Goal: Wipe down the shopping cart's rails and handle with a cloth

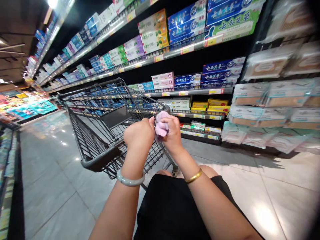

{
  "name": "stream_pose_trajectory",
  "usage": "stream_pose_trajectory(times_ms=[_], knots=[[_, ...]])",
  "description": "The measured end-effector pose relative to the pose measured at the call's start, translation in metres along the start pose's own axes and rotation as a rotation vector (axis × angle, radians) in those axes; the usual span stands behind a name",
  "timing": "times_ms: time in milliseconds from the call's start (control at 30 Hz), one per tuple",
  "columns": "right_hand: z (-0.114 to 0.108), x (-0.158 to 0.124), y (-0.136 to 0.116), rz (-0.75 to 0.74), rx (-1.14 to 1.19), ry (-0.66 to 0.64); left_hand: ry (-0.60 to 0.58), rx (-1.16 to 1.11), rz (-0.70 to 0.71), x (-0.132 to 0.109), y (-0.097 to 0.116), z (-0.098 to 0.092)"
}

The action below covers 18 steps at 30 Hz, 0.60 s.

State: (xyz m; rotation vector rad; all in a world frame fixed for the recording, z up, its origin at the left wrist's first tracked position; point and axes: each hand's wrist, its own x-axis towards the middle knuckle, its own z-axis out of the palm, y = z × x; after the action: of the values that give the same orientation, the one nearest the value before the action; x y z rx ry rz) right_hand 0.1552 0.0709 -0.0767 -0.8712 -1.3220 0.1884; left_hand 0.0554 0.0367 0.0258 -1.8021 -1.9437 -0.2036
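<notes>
My right hand (pixel 173 131) is closed on a soft, bunched lilac cloth (pixel 162 125), close to the near right corner of a dark grey shopping cart. Beside it, my left hand (pixel 140 133) makes a fist, its thumb next to the cloth and its other fingers hidden from me. That fist lies over the line of the cart's handle (pixel 100 161); I cannot tell whether it grips the handle or the edge of the cloth. The cart's wire basket (pixel 87 130) stands in front of me, a dark panel (pixel 116 117) inside it.
Shelves of boxed goods, including blue boxes (pixel 220 71) and yellow boxes (pixel 218 105), run along the right side and into the distance. Plastic-wrapped packs (pixel 265 116) hang at the far right. Grey tiled floor (pixel 57 196) stretches left of the cart, towards another shelf (pixel 7 186).
</notes>
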Motion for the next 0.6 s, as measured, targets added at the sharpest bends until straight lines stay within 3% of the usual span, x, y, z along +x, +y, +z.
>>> stream_pose_trajectory(times_ms=[133, 300, 367, 500, 600], knots=[[-0.003, 0.002, 0.010, 0.164, -0.080, 0.132, 0.044, -0.007, -0.007, -0.001, 0.003, 0.001], [0.004, -0.003, 0.000, -0.038, 0.009, -0.044, 0.002, 0.000, -0.003, -0.001, 0.004, 0.002], [0.003, -0.004, 0.008, -0.012, -0.007, -0.034, 0.032, -0.010, 0.011, -0.001, 0.003, 0.003], [-0.003, -0.002, 0.022, 0.182, -0.108, 0.075, 0.101, -0.027, 0.018, -0.001, 0.004, 0.007], [-0.002, -0.003, 0.011, 0.081, -0.059, 0.041, 0.097, -0.032, 0.017, -0.001, 0.004, 0.008]])
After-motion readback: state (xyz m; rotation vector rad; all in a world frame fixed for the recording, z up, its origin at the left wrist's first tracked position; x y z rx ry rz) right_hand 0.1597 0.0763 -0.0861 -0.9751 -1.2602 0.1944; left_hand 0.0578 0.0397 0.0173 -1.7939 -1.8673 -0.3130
